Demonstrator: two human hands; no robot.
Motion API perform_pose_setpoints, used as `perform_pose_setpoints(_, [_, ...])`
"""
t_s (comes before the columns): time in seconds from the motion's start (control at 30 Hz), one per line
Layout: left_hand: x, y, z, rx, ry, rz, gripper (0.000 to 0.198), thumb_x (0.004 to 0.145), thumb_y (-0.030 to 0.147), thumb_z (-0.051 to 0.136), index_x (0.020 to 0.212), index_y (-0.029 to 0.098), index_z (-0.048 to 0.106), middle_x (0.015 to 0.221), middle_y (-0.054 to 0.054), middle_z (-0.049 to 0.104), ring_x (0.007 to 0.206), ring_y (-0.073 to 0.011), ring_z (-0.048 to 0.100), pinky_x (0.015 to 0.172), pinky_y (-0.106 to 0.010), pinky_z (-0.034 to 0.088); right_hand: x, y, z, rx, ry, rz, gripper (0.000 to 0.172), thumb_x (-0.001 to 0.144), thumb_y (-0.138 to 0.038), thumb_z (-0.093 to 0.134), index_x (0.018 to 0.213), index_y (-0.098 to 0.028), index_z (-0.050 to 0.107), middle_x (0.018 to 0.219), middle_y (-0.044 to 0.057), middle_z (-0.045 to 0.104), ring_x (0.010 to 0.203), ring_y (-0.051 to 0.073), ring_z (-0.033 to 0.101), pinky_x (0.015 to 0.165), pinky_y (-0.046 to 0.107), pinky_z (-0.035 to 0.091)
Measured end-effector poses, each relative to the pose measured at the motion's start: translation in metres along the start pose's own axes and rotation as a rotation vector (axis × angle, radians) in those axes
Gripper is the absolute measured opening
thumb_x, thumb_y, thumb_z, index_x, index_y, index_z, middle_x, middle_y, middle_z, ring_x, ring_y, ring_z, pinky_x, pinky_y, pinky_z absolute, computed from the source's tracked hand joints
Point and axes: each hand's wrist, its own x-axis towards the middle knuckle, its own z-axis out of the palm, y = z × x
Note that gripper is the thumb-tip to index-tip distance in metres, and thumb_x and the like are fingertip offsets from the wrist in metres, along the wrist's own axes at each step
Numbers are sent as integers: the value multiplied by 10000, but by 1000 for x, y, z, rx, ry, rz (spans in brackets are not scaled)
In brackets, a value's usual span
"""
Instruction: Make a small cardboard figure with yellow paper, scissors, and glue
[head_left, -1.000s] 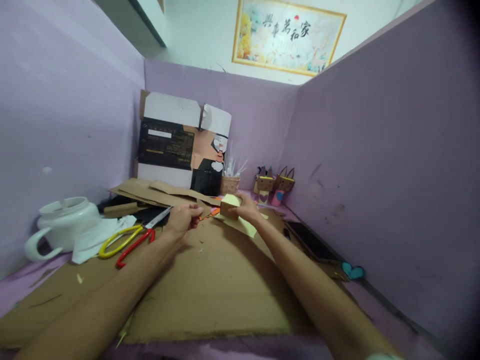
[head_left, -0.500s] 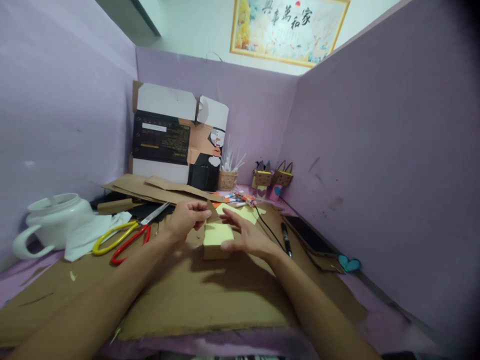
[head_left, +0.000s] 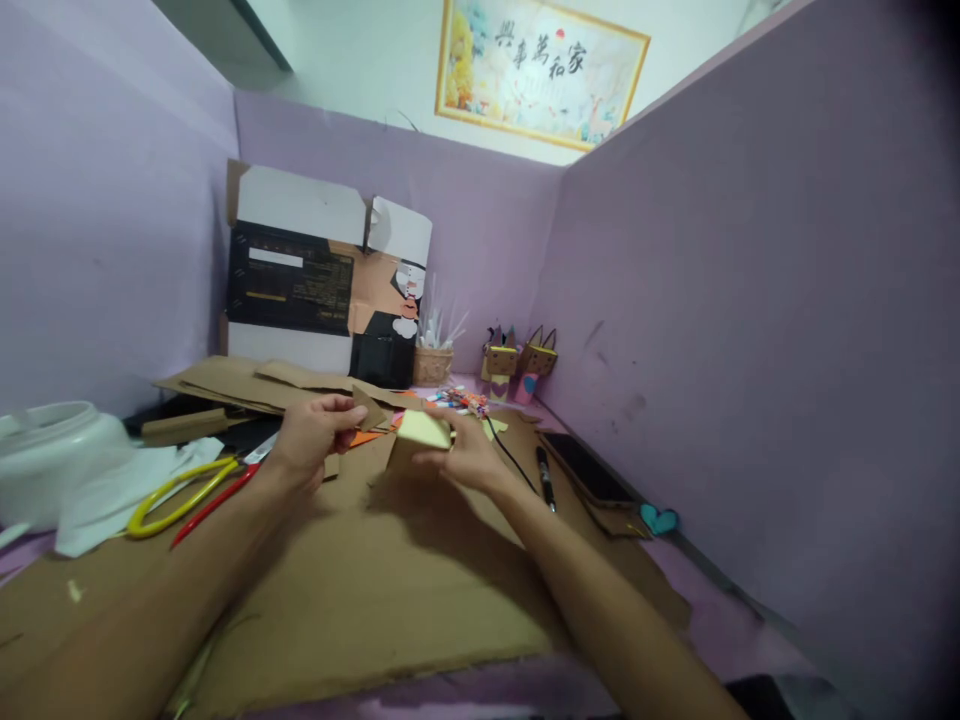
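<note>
My left hand [head_left: 319,438] pinches a small brown cardboard triangle [head_left: 369,410], its point upward. Just to the right, my right hand [head_left: 469,452] grips a small cardboard box [head_left: 412,455] with a pale yellow top, fingers behind it and thumb on its near side. The box is tilted above the large cardboard sheet [head_left: 390,600], and a shadow falls beneath it. A small gap separates the triangle from the box.
Scissors [head_left: 180,495] with yellow and red handles and a white teapot [head_left: 64,465] are at left. A pen [head_left: 545,480], phone [head_left: 589,468] and blue heart [head_left: 658,518] are at right. Behind stand a flattened carton [head_left: 300,275], straw basket [head_left: 433,365] and cardboard figures [head_left: 538,360].
My right hand has lifted and tilted the box off the sheet. My left hand has moved left with the triangle, away from the box. The whole view has shifted slightly.
</note>
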Motion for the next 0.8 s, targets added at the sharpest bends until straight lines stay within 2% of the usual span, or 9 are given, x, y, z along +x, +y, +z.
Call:
perform_pose_setpoints(0.07, [1, 1, 0, 34, 13, -40, 200, 490, 242, 678, 592, 136, 541, 417, 58, 486, 356, -38, 380, 367, -152, 255, 28, 14, -3, -112, 96, 42, 627, 606, -312, 734, 1187, -193, 533, 1136, 63, 603, 1020, 212, 566, 908, 352, 418])
perform_pose_setpoints(0.17, [2, 0, 1, 81, 13, -88, 202, 504, 245, 671, 598, 143, 525, 411, 56, 479, 355, -47, 383, 358, -154, 245, 66, 34, 0, -162, 97, 51, 662, 634, -275, 705, 1248, -162, 483, 1246, 116, 531, 1141, 253, 491, 973, 389, 358])
perform_pose_setpoints(0.23, [2, -2, 2, 90, 9, -99, 207, 506, 245, 672, 597, 145, 515, 416, 54, 478, 355, -49, 384, 356, -156, 242, 81, 43, 6, -190, 65, 48, 657, 637, -246, 695, 1249, -130, 485, 1242, 141, 533, 1160, 267, 481, 989, 384, 345])
perform_pose_setpoints(0.37, [1, -8, 6, 104, -48, -113, 212, 495, 249, 675, 586, 145, 514, 419, 56, 465, 348, -46, 373, 353, -156, 236, 85, 52, 17, -263, 22, 40, 686, 604, -179, 696, 1255, -145, 482, 1304, 142, 487, 1213, 274, 441, 1023, 377, 316])
perform_pose_setpoints(0.47, [0, -13, 8, 107, -80, -137, 243, 471, 271, 684, 582, 146, 508, 414, 61, 453, 347, -45, 369, 347, -152, 228, 75, 50, 16, -329, 61, 28, 725, 615, -157, 665, 1298, -101, 427, 1380, 183, 381, 1284, 276, 349, 1042, 360, 294])
perform_pose_setpoints(0.53, [0, -18, 9, 121, -88, -154, 261, 461, 292, 686, 579, 149, 502, 416, 60, 455, 350, -48, 378, 344, -151, 233, 69, 45, 9, -366, 97, 13, 678, 652, -125, 605, 1303, -100, 419, 1387, 182, 364, 1287, 252, 346, 1040, 338, 296])
perform_pose_setpoints(0.63, [1, -29, 11, 155, -103, -160, 258, 478, 312, 679, 565, 160, 490, 413, 57, 452, 351, -57, 388, 338, -157, 246, 65, 37, -8, -400, 117, -14, 575, 664, -115, 576, 1234, -126, 504, 1332, 153, 435, 1220, 215, 432, 1006, 297, 337])
perform_pose_setpoints(0.8, [6, -45, 18, 248, -84, -170, 192, 555, 277, 652, 540, 167, 495, 384, 45, 442, 348, -67, 382, 338, -166, 260, 76, 44, -56, -457, 108, 77, 460, 698, -159, 575, 1157, -168, 581, 1149, 92, 603, 1038, 199, 569, 889, 281, 428])
